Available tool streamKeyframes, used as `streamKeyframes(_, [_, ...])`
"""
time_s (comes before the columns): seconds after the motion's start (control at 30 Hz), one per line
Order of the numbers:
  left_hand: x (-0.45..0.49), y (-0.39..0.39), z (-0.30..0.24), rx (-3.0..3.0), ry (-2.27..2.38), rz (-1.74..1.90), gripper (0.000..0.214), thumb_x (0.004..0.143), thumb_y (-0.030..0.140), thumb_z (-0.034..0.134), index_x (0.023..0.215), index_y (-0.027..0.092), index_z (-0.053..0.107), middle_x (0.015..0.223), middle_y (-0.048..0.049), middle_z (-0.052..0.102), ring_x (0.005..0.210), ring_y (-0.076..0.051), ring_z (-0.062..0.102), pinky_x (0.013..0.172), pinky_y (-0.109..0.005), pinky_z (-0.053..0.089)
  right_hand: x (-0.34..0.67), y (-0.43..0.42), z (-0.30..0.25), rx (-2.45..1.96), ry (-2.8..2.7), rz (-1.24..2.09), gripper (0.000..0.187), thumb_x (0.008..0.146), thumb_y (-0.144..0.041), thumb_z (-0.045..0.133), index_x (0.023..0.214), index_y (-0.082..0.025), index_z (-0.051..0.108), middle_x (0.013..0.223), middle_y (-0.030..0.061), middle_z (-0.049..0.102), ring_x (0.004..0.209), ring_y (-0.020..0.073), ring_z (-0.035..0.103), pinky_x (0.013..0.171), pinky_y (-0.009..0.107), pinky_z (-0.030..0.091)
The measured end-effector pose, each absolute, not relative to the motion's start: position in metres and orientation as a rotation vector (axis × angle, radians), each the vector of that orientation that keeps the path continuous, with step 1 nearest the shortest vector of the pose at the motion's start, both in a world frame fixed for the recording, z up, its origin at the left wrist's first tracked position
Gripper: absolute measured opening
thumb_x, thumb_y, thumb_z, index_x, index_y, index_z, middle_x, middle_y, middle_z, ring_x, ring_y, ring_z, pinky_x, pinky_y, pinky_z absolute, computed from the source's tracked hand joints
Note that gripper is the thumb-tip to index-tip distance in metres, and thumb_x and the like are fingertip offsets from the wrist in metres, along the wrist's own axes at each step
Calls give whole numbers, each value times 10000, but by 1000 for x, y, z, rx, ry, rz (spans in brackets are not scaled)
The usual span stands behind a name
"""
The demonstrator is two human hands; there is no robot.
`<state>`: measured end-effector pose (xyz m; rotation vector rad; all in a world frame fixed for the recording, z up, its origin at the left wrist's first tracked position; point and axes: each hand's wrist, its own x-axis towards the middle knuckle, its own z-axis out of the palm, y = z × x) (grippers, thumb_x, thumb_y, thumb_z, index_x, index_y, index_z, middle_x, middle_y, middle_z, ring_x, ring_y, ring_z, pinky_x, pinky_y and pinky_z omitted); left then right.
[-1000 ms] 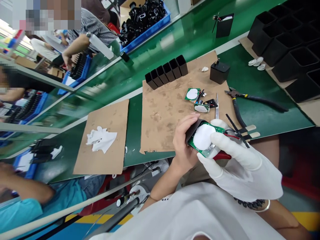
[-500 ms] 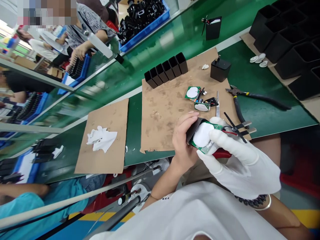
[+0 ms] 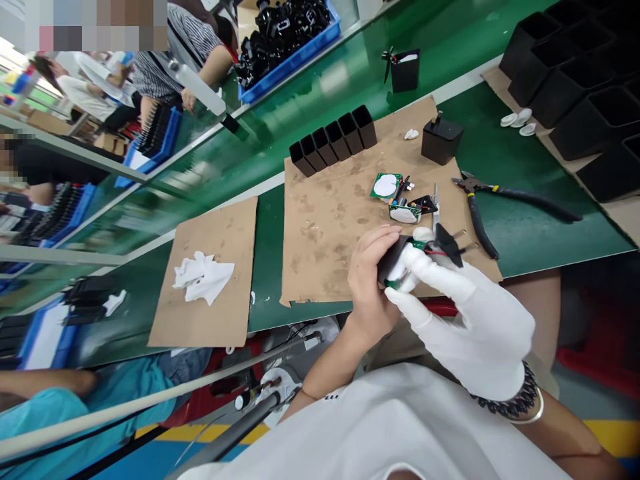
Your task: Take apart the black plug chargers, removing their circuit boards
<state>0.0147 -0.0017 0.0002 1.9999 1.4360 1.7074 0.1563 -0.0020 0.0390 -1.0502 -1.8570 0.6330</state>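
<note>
My bare left hand [image 3: 371,280] is closed round a small black housing [image 3: 389,261] over the near edge of a brown cardboard mat [image 3: 330,220]. My white-gloved right hand [image 3: 465,313] pinches a green circuit board [image 3: 407,257] with a white pad. The board sits mostly inside the housing's open end. A black plug piece with metal prongs [image 3: 450,245] on red and black wires sticks out beside my gloved fingers.
Two more green boards [image 3: 395,197] and tweezers [image 3: 435,207] lie on the mat, with a row of black housings [image 3: 334,140] and a black charger [image 3: 440,140] behind. Black pliers [image 3: 480,207] lie on the green bench; black trays [image 3: 580,87] stand far right. Other people work at the left.
The green board has gone from lying mostly exposed above the housing to mostly inside it. My right hand has shifted left and up, and the plug piece has turned upright.
</note>
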Motion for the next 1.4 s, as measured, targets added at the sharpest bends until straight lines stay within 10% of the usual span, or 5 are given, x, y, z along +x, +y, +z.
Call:
streamKeyframes(0.43, [-12,-13,-21,1369,1103,1207,655,925,485,692,1514,293,481,1567,-119,534,1473,-279,502,1166,-417,502,165,26,22,-936,-1944,1026,411,949,-225,664,1359,-239,672,1211,28,768,1080,188,750,943,283,625])
streamKeyframes(0.63, [-29,-26,-23,917,922,1166,719,651,571,906,1229,185,723,1215,-147,769,1172,-337,725,1027,-473,585,207,46,45,-1156,-1726,945,212,848,-335,807,1060,-324,800,1056,-10,811,868,170,786,788,234,652])
streamKeyframes(0.83, [-28,-32,-14,613,842,1052,658,598,585,928,1112,199,786,1108,-117,793,1125,-348,729,1050,-489,549,180,56,42,-1047,-1484,1604,349,716,-463,885,974,-242,802,1093,57,805,1024,282,774,921,393,657])
streamKeyframes(1.03, [-19,-24,-11,1033,1196,1271,714,643,413,948,1296,255,706,1385,-96,631,1329,-295,603,1104,-367,522,168,53,39,-1056,-1538,1514,251,751,-340,846,971,-223,819,1036,48,815,972,246,784,896,339,654])
streamKeyframes(1.4, [-1,-11,-29,1564,1706,1577,563,708,136,835,1228,253,651,1102,-45,566,1051,-207,626,914,-314,540,157,35,39,-1196,-2073,690,250,905,-258,678,1125,-188,774,1029,56,801,805,229,750,780,388,612])
